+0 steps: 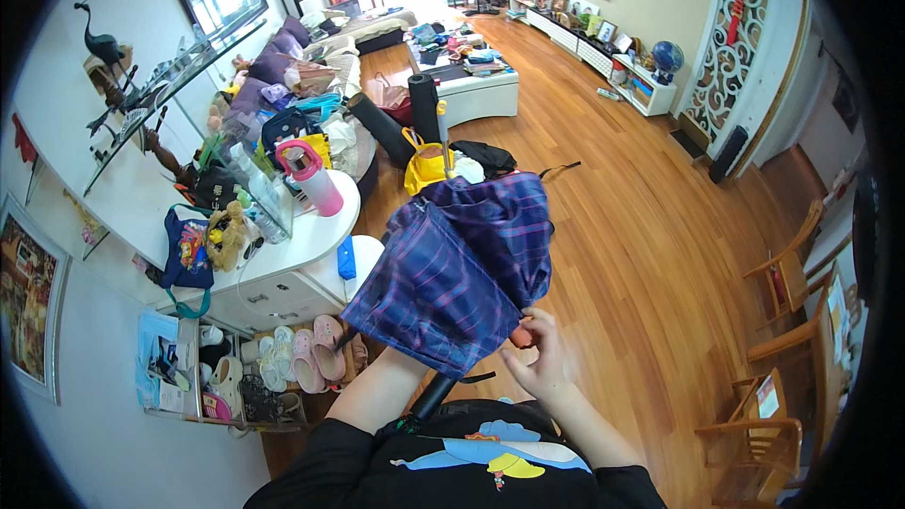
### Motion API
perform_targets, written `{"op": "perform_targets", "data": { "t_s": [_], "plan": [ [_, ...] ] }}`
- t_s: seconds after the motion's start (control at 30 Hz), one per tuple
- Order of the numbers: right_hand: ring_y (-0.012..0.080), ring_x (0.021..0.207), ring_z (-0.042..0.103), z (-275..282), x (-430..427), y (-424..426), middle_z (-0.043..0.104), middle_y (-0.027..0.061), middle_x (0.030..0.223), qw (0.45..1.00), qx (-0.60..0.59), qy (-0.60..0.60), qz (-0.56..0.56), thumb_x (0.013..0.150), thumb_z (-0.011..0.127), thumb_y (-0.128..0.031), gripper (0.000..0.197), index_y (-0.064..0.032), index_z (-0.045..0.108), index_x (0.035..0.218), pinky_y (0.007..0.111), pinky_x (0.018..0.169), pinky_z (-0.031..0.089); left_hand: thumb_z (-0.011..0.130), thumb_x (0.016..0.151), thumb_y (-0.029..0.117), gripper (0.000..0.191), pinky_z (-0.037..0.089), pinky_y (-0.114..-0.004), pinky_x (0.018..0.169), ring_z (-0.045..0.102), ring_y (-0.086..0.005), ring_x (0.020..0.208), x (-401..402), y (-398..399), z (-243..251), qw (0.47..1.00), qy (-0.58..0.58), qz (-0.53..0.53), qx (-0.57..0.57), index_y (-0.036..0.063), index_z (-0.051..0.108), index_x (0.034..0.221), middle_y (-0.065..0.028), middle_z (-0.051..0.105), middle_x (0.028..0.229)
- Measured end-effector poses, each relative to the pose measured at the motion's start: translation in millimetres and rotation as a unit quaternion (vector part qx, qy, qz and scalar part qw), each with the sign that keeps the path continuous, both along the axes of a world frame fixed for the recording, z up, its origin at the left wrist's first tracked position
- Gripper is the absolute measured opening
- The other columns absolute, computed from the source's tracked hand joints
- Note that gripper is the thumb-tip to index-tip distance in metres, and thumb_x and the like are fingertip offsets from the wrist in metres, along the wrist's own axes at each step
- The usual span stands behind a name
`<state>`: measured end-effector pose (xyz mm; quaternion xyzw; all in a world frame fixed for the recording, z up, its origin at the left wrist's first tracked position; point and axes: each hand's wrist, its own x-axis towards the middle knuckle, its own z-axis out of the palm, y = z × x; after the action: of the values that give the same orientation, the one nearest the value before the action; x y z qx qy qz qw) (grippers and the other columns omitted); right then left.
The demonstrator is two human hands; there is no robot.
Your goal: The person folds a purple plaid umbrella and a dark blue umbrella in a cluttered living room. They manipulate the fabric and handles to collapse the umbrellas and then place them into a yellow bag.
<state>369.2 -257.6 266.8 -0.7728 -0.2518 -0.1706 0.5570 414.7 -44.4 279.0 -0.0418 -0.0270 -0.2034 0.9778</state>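
Observation:
A dark blue plaid umbrella (452, 276) with pink and purple lines is before me, its loose cloth gathered in folds. My left forearm runs beneath the cloth, which hides my left hand. At the lower right edge of the cloth is my right hand (541, 353), thumb and fingers apart, fingertips at the edge. A small orange-red thing shows between them; I cannot tell what it is. A black cylindrical handle (433, 397) sticks out below the cloth towards my shirt. Past the far edge rises a grey rod with a yellow end (443, 129).
To the left, a white cabinet (322, 233) bears a pink-and-white bottle (314, 180) and a blue pouch (346, 258); shoes (327, 350) stand below. Ahead are a yellow bag (424, 164), dark rolls (423, 102) and a cluttered coffee table (488, 92). Wooden chairs (756, 426) stand right.

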Motion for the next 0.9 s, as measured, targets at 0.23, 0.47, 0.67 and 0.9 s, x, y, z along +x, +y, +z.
{"op": "perform_targets", "data": {
  "t_s": [0.23, 0.47, 0.67, 0.9],
  "plan": [
    [0.0148, 0.054, 0.053, -7, 18, 1, 0.055, 0.0069, 0.082, 0.821, 0.294, 0.475, 0.116, 0.087, 0.067, -0.023, 0.029, -0.0066, 0.047, 0.101, 0.025, 0.045, 0.042, 0.029, 0.095, 0.061, 0.068, 0.034, -0.045, 0.108, 0.044, -0.0299, 0.126, 8, -13, 17, 0.99, -0.015, 0.05, 0.131, 0.0093, 0.042, 0.137, -0.0131, 0.048, 0.136],
    [0.013, 0.052, 0.046, -9, 14, -15, 0.044, 0.0016, 0.067, 0.739, 0.44, 0.496, 0.118, 0.087, 0.066, -0.026, 0.024, -0.0101, 0.05, 0.094, 0.023, 0.041, 0.031, 0.028, 0.094, 0.063, 0.073, 0.034, -0.045, 0.108, 0.046, -0.0311, 0.124, 23, 32, 55, 0.96, 0.06, 0.124, 0.244, 0.0052, 0.046, 0.134, -0.014, 0.051, 0.132],
    [0.0137, 0.051, 0.044, -24, 18, -31, 0.055, 0.0045, 0.085, 0.693, 0.504, 0.495, 0.147, 0.092, 0.053, -0.025, 0.02, -0.0141, 0.046, 0.107, 0.021, 0.039, 0.031, 0.048, 0.095, 0.041, 0.059, 0.032, -0.04, 0.108, 0.043, -0.0262, 0.126, -1, 44, 87, 0.839, -0.07, 0.28, 0.461, -0.0009, 0.041, 0.136, -0.0151, 0.049, 0.133],
    [0.0113, 0.044, 0.041, -10, 11, -26, 0.054, 0.0028, 0.065, 0.713, 0.474, 0.512, 0.075, 0.093, 0.053, -0.04, 0.029, -0.0114, 0.053, 0.098, 0.02, 0.037, 0.031, 0.066, 0.086, 0.007, 0.022, 0.046, -0.025, 0.085, 0.06, -0.0098, 0.092, -18, 25, 86, 0.62, -0.177, 0.256, 0.72, -0.0009, 0.066, 0.106, -0.0033, 0.067, 0.094]
  ]
}}
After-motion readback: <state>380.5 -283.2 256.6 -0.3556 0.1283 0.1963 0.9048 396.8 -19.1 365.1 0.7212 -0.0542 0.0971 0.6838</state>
